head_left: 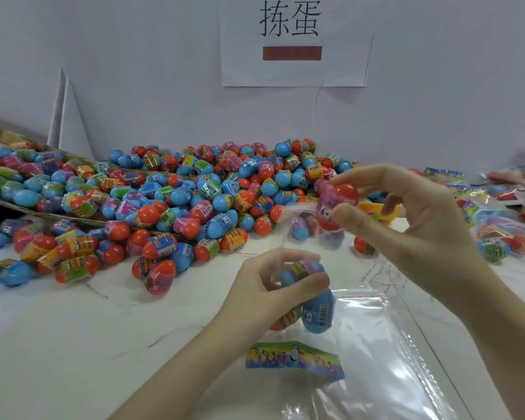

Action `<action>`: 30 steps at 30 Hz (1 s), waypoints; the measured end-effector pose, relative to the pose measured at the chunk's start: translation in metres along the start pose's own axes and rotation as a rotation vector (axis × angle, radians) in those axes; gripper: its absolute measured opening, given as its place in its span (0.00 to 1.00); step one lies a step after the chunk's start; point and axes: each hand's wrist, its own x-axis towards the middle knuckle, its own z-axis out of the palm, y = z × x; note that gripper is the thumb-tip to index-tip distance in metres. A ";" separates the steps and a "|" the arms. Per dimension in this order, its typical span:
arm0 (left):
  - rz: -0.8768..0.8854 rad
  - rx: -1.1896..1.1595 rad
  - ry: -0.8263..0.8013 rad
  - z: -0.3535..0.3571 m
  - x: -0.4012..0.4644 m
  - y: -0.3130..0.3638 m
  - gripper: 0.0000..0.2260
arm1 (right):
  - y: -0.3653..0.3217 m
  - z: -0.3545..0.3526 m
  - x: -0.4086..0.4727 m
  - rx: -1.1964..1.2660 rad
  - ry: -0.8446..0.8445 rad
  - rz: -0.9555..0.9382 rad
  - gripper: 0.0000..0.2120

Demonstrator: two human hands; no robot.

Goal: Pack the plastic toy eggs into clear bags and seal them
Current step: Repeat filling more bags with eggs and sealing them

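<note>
Right hand (412,213) pinches red egg (337,204), long axis tilted, red end upward.

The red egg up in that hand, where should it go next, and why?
Probably down into the clear bag. The right hand pinches the red egg in the air, while the left hand holds other eggs at the bag's mouth.

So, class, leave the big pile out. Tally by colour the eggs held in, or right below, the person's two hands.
red eggs: 2, one in the right hand, one just below the left hand
blue eggs: 2, the upper in the left hand, the lower just below it
Total: 4
</note>
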 end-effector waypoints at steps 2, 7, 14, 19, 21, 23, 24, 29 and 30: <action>0.010 0.019 -0.009 0.000 -0.001 -0.001 0.14 | 0.000 0.002 -0.001 -0.081 -0.024 0.003 0.12; 0.061 0.000 -0.024 -0.002 -0.001 -0.002 0.09 | 0.003 0.008 -0.002 -0.267 -0.090 0.017 0.14; 0.027 -0.033 -0.026 -0.003 0.000 -0.003 0.18 | 0.007 -0.003 -0.004 -0.496 -0.220 -0.048 0.15; -0.038 -0.038 -0.020 -0.002 0.000 -0.002 0.21 | 0.009 -0.005 -0.004 -0.442 -0.350 -0.069 0.10; -0.028 -0.008 -0.031 -0.001 -0.001 -0.002 0.20 | 0.010 -0.005 -0.003 -0.446 -0.385 -0.046 0.09; -0.019 -0.006 -0.038 0.001 -0.003 -0.001 0.16 | 0.011 -0.006 -0.002 -0.458 -0.444 -0.015 0.10; -0.017 -0.010 -0.039 0.001 -0.003 -0.001 0.16 | 0.011 -0.006 -0.002 -0.471 -0.468 -0.009 0.11; -0.008 -0.026 -0.026 0.003 -0.003 0.000 0.17 | 0.010 -0.008 -0.003 -0.456 -0.564 0.043 0.12; -0.002 -0.035 -0.021 0.003 -0.003 0.000 0.19 | 0.009 -0.008 -0.004 -0.438 -0.569 0.063 0.09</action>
